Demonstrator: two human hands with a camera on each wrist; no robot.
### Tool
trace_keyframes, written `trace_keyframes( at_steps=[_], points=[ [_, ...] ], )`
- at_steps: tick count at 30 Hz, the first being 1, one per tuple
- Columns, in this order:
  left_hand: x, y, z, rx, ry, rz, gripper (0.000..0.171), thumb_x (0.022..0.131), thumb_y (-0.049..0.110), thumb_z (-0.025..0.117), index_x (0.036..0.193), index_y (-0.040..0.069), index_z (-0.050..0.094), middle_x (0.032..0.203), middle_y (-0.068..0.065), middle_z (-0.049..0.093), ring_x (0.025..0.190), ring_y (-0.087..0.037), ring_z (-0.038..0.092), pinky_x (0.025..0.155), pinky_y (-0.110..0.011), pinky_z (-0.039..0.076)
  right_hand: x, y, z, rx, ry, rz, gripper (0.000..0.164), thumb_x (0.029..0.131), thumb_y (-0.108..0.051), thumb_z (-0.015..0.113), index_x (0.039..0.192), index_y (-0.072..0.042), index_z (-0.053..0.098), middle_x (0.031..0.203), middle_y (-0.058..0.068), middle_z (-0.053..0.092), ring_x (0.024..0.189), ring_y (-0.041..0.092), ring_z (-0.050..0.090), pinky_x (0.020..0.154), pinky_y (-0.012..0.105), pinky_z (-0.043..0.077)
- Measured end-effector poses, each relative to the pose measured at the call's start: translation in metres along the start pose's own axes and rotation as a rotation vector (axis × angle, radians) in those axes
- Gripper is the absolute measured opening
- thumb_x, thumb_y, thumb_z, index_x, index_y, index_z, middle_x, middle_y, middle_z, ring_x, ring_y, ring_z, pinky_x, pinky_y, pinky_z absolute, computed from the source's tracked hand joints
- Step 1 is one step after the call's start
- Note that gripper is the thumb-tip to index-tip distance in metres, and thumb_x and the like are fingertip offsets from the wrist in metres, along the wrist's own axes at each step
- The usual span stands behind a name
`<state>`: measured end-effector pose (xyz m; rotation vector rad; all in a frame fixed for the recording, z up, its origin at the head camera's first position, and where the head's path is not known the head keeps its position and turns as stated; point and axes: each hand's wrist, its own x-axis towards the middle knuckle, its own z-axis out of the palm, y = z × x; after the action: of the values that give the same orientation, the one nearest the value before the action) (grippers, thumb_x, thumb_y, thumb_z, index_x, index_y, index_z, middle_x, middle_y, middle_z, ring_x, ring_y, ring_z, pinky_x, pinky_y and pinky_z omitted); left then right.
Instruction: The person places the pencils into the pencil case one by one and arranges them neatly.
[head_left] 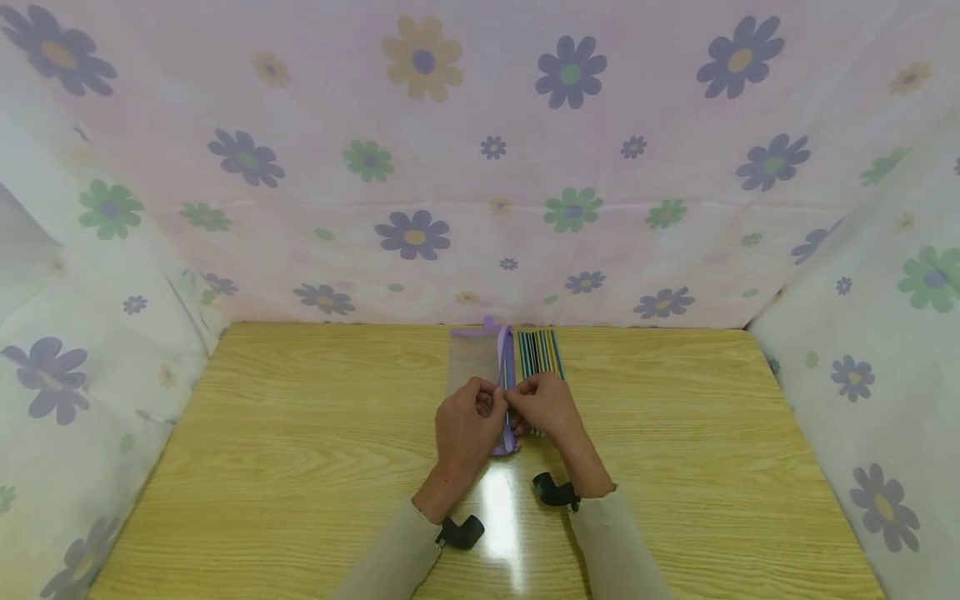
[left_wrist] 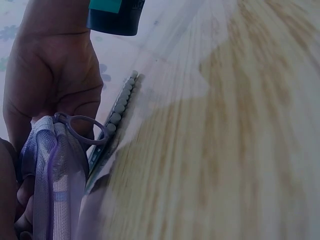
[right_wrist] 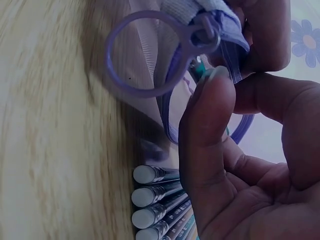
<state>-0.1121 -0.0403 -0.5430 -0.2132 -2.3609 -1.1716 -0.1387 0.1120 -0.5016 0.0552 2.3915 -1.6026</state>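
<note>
A translucent mesh pouch (head_left: pixel 471 358) with a purple zipper (head_left: pixel 510 358) lies at the table's back middle. My left hand (head_left: pixel 468 423) pinches the pouch's zippered edge. Close against it, my right hand (head_left: pixel 551 404) pinches the same purple edge between thumb and forefinger. A round purple pull ring (right_wrist: pixel 192 45) hangs at the zipper's near end. Inside the opening, a green and silver tip (right_wrist: pixel 199 67) shows beside my right thumb, mostly hidden. Several pencils (head_left: pixel 531 350) lie in a row right of the pouch, partly under my right hand; their white erasers (right_wrist: pixel 145 175) face me.
The wood-grain table (head_left: pixel 300 433) carries the pouch and pencils near its back edge. Flower-printed cloth (head_left: pixel 480 167) rises behind it and along both sides. A black wrist camera (head_left: pixel 553 490) sits at each sleeve cuff.
</note>
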Motion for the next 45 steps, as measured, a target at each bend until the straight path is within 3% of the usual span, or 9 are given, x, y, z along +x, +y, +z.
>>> trace_keyframes(
  at_steps=[18,23,32,45],
  points=[
    [0.002,0.003,-0.002,-0.048,0.002,0.003,0.007,0.093,0.01,0.076,0.088,0.012,0.071,0.071,0.005,0.068,0.058,-0.002,0.061,0.053,-0.02,0.052,-0.001,-0.002,-0.01,-0.039,0.051,-0.047,0.012,0.093,-0.008,0.069,0.092,0.002,0.076,0.069,0.011,0.073,0.052,0.024,0.07,0.049,0.034,0.058],
    [0.004,0.005,-0.003,-0.085,0.001,-0.013,0.008,0.092,0.007,0.075,0.087,0.011,0.07,0.071,0.005,0.067,0.058,-0.002,0.061,0.054,-0.019,0.053,0.001,0.001,-0.021,-0.092,0.105,-0.072,0.011,0.095,-0.009,0.071,0.095,0.001,0.076,0.073,0.01,0.073,0.055,0.022,0.069,0.052,0.032,0.058],
    [0.004,0.008,-0.005,-0.156,0.006,-0.048,0.009,0.091,0.004,0.074,0.086,0.011,0.071,0.07,0.005,0.066,0.058,-0.003,0.061,0.054,-0.021,0.054,0.001,0.01,-0.045,-0.295,0.26,-0.094,0.013,0.095,-0.014,0.071,0.096,-0.002,0.075,0.081,0.009,0.071,0.069,0.02,0.064,0.064,0.036,0.055],
    [0.002,0.011,-0.006,-0.074,0.02,-0.054,0.007,0.092,0.014,0.077,0.088,0.016,0.072,0.07,0.009,0.068,0.057,0.0,0.061,0.054,-0.022,0.052,0.0,0.021,-0.06,-0.364,0.328,-0.034,0.015,0.093,-0.014,0.071,0.093,0.001,0.074,0.083,0.014,0.073,0.072,0.026,0.067,0.067,0.045,0.058]
  ],
)
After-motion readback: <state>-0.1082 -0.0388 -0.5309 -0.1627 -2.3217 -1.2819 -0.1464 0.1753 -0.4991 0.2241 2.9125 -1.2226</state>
